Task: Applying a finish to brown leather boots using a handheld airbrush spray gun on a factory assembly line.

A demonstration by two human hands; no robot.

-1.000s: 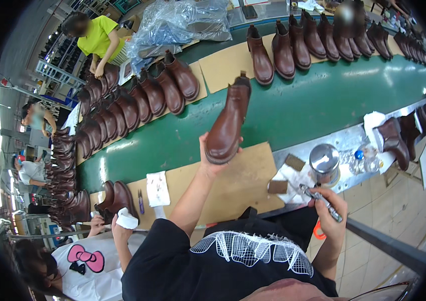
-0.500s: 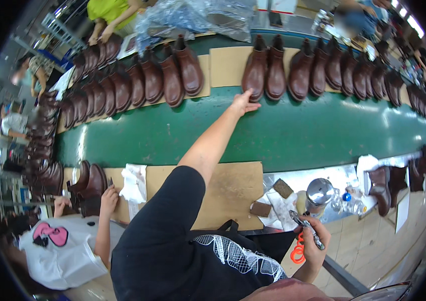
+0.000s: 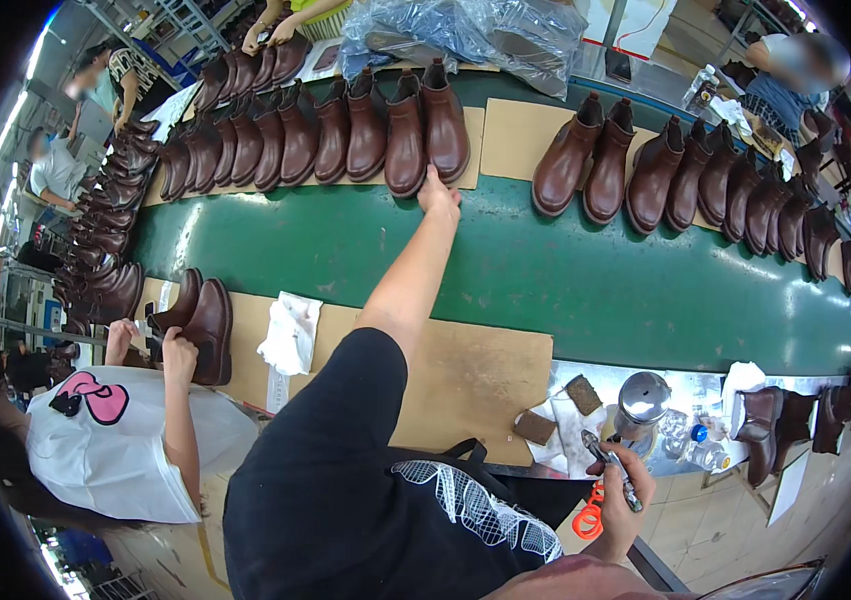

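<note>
My left hand (image 3: 439,198) reaches across the green bench top (image 3: 525,280), fingers partly stretched out and touching the toes of two brown leather boots (image 3: 406,145) at the right end of the left-hand row. Its fingertips are partly hidden against the boots, and no boot is lifted. At the lower right, my right hand (image 3: 627,492) is closed round a small metal spray gun (image 3: 607,462) with an orange coiled hose (image 3: 590,515) hanging beside it. Ahead of that hand, brown scrubbing pads (image 3: 535,428) lie on a white cloth (image 3: 573,432).
A second row of brown boots (image 3: 605,170) stands on cardboard (image 3: 510,140) to the right. Next to the pads are a metal-lidded jar (image 3: 643,400) and a clear blue-capped bottle (image 3: 710,452). At my left, a co-worker in a white shirt (image 3: 135,430) handles boots (image 3: 210,330). Plastic sheeting (image 3: 465,40) lies behind.
My left hand has moved left from the right-hand row's first boot to the end of the left-hand row. My right hand still holds the spray gun. The whole view has turned slightly.
</note>
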